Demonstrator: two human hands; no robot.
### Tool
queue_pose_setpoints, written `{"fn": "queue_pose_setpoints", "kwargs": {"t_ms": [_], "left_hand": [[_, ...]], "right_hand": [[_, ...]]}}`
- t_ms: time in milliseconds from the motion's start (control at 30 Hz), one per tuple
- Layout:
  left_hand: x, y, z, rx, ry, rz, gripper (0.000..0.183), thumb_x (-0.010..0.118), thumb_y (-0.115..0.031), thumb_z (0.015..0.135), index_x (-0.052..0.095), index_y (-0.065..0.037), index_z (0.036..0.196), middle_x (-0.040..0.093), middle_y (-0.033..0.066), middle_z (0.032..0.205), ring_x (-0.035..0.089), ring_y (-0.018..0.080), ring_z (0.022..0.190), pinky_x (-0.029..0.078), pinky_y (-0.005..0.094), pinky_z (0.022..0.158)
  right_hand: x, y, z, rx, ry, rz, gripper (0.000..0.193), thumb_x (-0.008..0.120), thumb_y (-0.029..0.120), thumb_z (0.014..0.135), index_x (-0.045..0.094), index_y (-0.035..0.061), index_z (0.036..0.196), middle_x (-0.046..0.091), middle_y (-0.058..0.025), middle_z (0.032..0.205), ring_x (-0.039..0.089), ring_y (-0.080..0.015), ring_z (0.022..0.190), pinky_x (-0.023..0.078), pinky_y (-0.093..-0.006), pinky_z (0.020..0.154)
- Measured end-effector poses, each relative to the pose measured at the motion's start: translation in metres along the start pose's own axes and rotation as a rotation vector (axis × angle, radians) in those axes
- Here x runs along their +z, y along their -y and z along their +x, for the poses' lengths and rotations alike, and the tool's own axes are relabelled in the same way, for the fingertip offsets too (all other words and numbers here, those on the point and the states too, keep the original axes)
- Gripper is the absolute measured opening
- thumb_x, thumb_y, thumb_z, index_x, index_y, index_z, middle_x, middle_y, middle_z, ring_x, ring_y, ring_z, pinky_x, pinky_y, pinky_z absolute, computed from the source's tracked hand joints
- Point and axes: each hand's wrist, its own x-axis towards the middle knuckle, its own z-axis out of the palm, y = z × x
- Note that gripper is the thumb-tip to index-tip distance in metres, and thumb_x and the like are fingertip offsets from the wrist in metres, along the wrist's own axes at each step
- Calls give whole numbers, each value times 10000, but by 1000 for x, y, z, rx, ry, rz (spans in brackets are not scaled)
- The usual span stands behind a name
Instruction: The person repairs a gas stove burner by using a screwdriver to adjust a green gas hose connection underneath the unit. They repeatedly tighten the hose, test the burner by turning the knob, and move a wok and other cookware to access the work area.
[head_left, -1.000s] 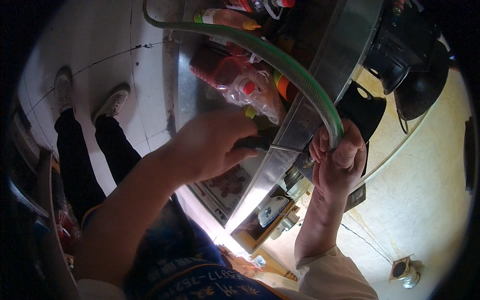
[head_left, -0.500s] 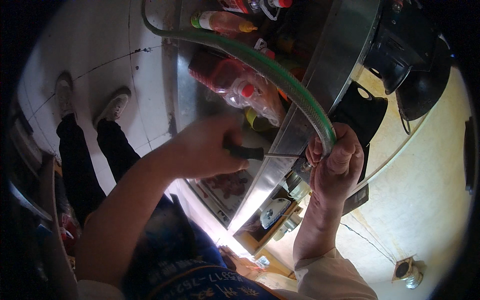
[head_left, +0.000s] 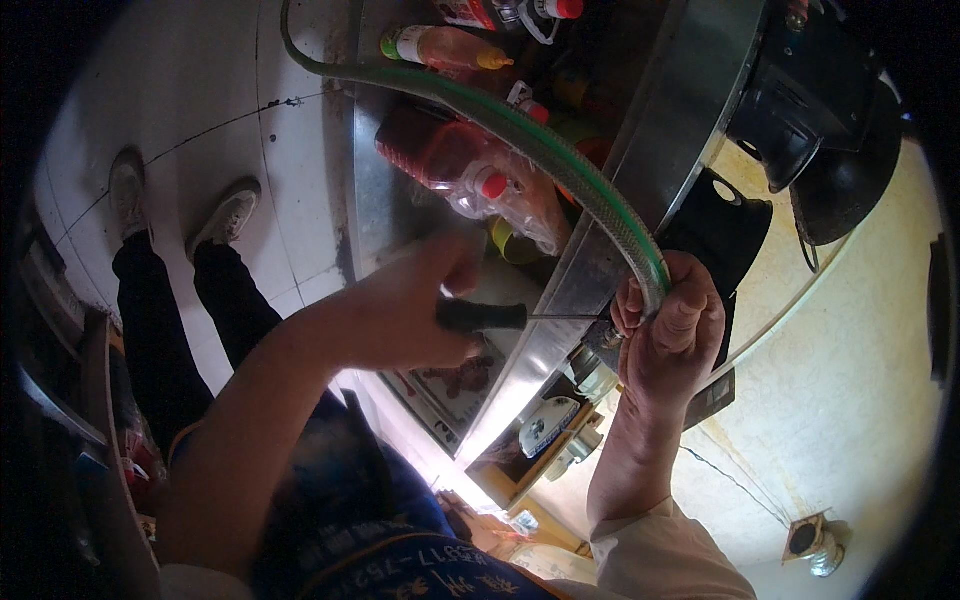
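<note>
My left hand (head_left: 405,310) is around the dark handle of a screwdriver (head_left: 485,316), its fingers loosened and slightly blurred, with the handle's end near the palm. From the handle the thin shaft runs right to a small metal fitting (head_left: 610,335), apparently a clamp, at the hose's end. My right hand (head_left: 675,325) is closed round the end of a braided clear hose with a green stripe (head_left: 560,150). The hose arcs from the upper left down to that hand. The tip of the screwdriver is hard to make out beside my right fingers.
A metal-edged counter (head_left: 640,150) runs diagonally behind the hands. On the shelf beside it lie a large red-capped jug (head_left: 430,150) and a sauce bottle (head_left: 445,45). Black pans (head_left: 845,190) are at the upper right. A bowl (head_left: 548,425) sits below, near the wall.
My left fingers have loosened and spread around the screwdriver handle, showing more of it. The handle has shifted slightly downward. My right hand and the hose have hardly moved.
</note>
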Motion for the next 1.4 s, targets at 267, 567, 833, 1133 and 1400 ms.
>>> {"fn": "queue_pose_setpoints", "kwargs": {"t_ms": [267, 567, 833, 1133, 1400], "left_hand": [[5, 12, -1, -49, -66, -412, 263, 636, -271, 946, 557, -46, 1058, 623, 111, 893, 588, 144, 616, 458, 275, 487], [0, 14, -14, -28, -81, -206, 526, 651, -408, 941, 501, -6, 1245, 635, 132, 924, 636, 186, 808, 538, 327, 632], [-2, 18, -8, -215, 27, -338, 452, 482, -505, 1004, 516, -54, 1027, 557, 35, 655, 539, 126, 507, 474, 307, 496], [6, 12, -13, -112, -62, -528, 424, 420, -470, 1044, 522, -72, 937, 518, 9, 589, 460, 100, 432, 428, 273, 421], [-4, 7, -42, -127, -127, -479, 368, 521, -246, 1020, 564, 32, 1258, 655, 145, 969, 626, 171, 763, 566, 358, 714]], "right_hand": [[1, 1, 0, -19, -14, -23, 593, 599, 595, 915, 613, 5, 972, 549, -2, 680, 478, -53, 558, 344, -195, 500], [0, 0, -3, 26, -30, 10, 587, 600, 595, 911, 616, 12, 976, 552, 3, 697, 467, -54, 571, 338, -200, 508], [1, 1, -4, 41, -39, 8, 549, 615, 567, 909, 625, 23, 980, 545, 13, 707, 447, -49, 580, 326, -197, 521], [4, -1, -3, 7, -49, -29, 546, 615, 560, 919, 614, 15, 961, 530, 3, 688, 454, -56, 578, 341, -207, 512], [5, 6, -6, -69, -45, -391, 506, 722, 518, 855, 655, 18, 886, 626, -106, 779, 618, -219, 686, 486, -324, 610]]}}
